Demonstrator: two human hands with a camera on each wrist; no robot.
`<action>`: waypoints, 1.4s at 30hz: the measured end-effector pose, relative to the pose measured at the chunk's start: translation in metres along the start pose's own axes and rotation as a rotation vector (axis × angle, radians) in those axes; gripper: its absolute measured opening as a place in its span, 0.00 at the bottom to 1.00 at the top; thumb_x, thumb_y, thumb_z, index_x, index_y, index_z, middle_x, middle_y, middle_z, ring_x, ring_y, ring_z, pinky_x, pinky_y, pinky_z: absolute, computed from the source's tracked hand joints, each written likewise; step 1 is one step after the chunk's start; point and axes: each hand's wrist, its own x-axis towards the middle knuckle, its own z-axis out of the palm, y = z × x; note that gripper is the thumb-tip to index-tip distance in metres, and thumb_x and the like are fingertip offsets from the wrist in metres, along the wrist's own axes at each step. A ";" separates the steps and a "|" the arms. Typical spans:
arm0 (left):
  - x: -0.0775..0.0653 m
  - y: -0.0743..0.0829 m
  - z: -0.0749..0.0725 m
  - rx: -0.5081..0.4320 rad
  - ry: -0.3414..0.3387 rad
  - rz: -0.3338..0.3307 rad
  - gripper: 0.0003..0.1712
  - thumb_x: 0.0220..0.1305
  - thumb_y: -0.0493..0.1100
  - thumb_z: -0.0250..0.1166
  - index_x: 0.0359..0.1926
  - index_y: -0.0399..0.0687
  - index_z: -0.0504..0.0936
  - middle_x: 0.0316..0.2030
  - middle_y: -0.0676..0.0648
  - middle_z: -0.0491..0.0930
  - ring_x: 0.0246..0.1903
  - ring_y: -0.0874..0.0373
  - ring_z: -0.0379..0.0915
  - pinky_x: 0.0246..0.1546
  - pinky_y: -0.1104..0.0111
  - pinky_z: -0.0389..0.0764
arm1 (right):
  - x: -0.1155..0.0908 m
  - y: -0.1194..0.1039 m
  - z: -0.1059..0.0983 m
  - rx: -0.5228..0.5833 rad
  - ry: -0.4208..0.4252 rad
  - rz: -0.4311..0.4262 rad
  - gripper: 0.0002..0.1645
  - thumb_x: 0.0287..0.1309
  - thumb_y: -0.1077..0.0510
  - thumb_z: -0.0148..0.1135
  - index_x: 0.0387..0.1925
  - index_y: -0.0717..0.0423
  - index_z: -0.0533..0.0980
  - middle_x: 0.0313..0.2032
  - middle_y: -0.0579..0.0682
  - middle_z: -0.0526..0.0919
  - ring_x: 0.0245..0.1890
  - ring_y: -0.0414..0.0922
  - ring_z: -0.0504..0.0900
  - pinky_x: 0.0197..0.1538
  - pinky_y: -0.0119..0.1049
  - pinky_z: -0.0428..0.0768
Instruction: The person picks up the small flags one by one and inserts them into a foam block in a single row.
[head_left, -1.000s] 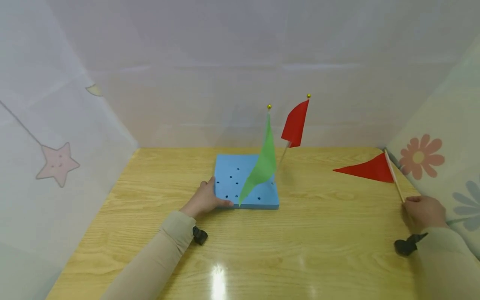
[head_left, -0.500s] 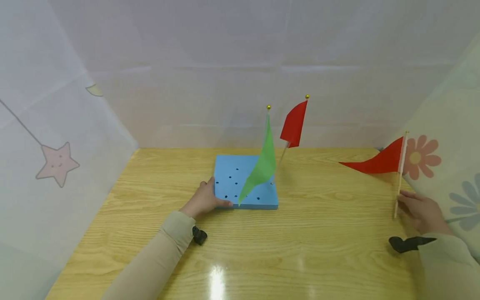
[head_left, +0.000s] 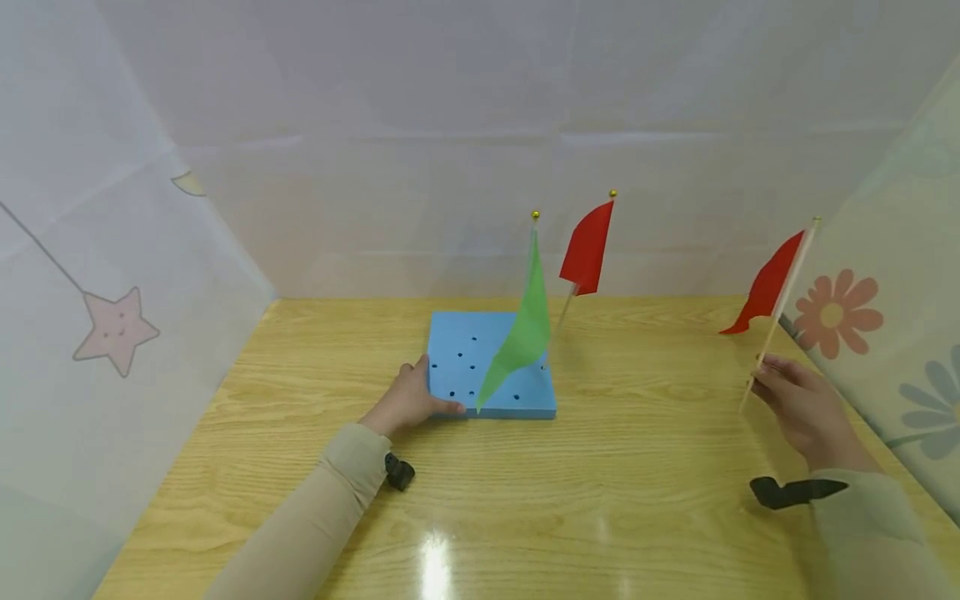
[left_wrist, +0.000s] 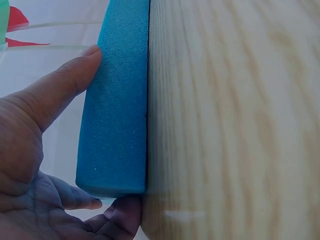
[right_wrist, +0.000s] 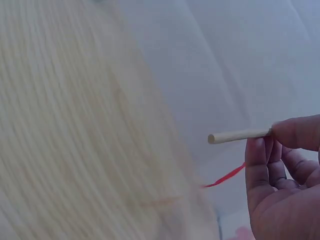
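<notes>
My left hand (head_left: 408, 400) holds the near left corner of a blue foam board (head_left: 448, 332) that lies flat and has several small holes. In the left wrist view the thumb lies against the board's long side (left_wrist: 117, 110), with other fingers bent at its end. A green flag (head_left: 531, 321) and a red flag (head_left: 588, 246) stand on sticks at the board's right part. At the right, my right hand (head_left: 810, 412) pinches the wooden stick (right_wrist: 240, 135) of another red flag (head_left: 771, 279), tilted above the table. The stick's bare lower end sticks out past the fingertips.
The wooden table (head_left: 637, 500) reaches to a pale cloth backdrop (head_left: 420, 167) at the back. A printed cloth with flowers (head_left: 831, 314) hangs close by my right hand. Another with a star (head_left: 116, 329) is at the left.
My right hand has lifted the red flag and brought it left, turning its stick so that the top leans right. My left hand and the board have stayed in place.
</notes>
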 end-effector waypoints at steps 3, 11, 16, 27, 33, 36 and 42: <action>0.000 0.000 -0.001 0.006 0.004 -0.001 0.73 0.54 0.57 0.81 0.81 0.32 0.41 0.72 0.22 0.53 0.70 0.32 0.59 0.66 0.45 0.68 | -0.001 -0.003 0.015 -0.021 -0.034 -0.035 0.15 0.74 0.71 0.52 0.42 0.53 0.81 0.37 0.46 0.82 0.37 0.39 0.84 0.43 0.27 0.82; 0.001 -0.001 0.000 0.004 0.004 0.017 0.74 0.53 0.57 0.82 0.81 0.30 0.41 0.70 0.20 0.56 0.67 0.32 0.63 0.64 0.45 0.69 | -0.008 -0.006 0.052 -0.120 -0.097 -0.117 0.13 0.75 0.72 0.51 0.47 0.53 0.77 0.39 0.46 0.79 0.39 0.38 0.81 0.46 0.25 0.81; 0.002 -0.002 0.001 -0.018 0.010 0.027 0.74 0.52 0.56 0.83 0.81 0.30 0.42 0.67 0.21 0.60 0.62 0.35 0.68 0.62 0.46 0.71 | -0.012 -0.005 0.074 -0.247 -0.108 -0.188 0.10 0.74 0.71 0.53 0.50 0.56 0.72 0.40 0.45 0.77 0.41 0.36 0.79 0.46 0.23 0.80; 0.003 -0.001 0.002 -0.011 0.001 0.018 0.74 0.53 0.58 0.82 0.81 0.30 0.41 0.70 0.21 0.56 0.66 0.33 0.64 0.64 0.46 0.70 | -0.016 0.000 0.114 -0.554 -0.075 -0.342 0.09 0.72 0.72 0.56 0.49 0.62 0.71 0.40 0.43 0.76 0.39 0.35 0.79 0.45 0.20 0.78; 0.002 0.000 0.001 0.001 -0.002 0.022 0.74 0.53 0.58 0.82 0.80 0.29 0.41 0.71 0.20 0.55 0.68 0.33 0.63 0.65 0.46 0.69 | -0.019 0.001 0.132 -0.571 -0.055 -0.369 0.09 0.72 0.72 0.56 0.49 0.61 0.71 0.40 0.42 0.77 0.40 0.36 0.79 0.45 0.20 0.78; 0.002 0.000 0.001 0.002 0.003 0.023 0.74 0.53 0.58 0.82 0.80 0.29 0.42 0.70 0.21 0.56 0.67 0.33 0.64 0.64 0.46 0.70 | -0.021 0.002 0.140 -0.541 -0.060 -0.389 0.09 0.71 0.73 0.56 0.49 0.62 0.71 0.40 0.44 0.76 0.40 0.37 0.79 0.45 0.20 0.78; 0.001 -0.001 0.001 -0.005 0.007 0.030 0.74 0.53 0.57 0.82 0.80 0.29 0.42 0.69 0.21 0.57 0.65 0.34 0.65 0.64 0.46 0.70 | -0.026 0.002 0.156 -0.433 -0.095 -0.422 0.08 0.71 0.73 0.56 0.48 0.63 0.72 0.40 0.46 0.76 0.40 0.39 0.79 0.45 0.22 0.79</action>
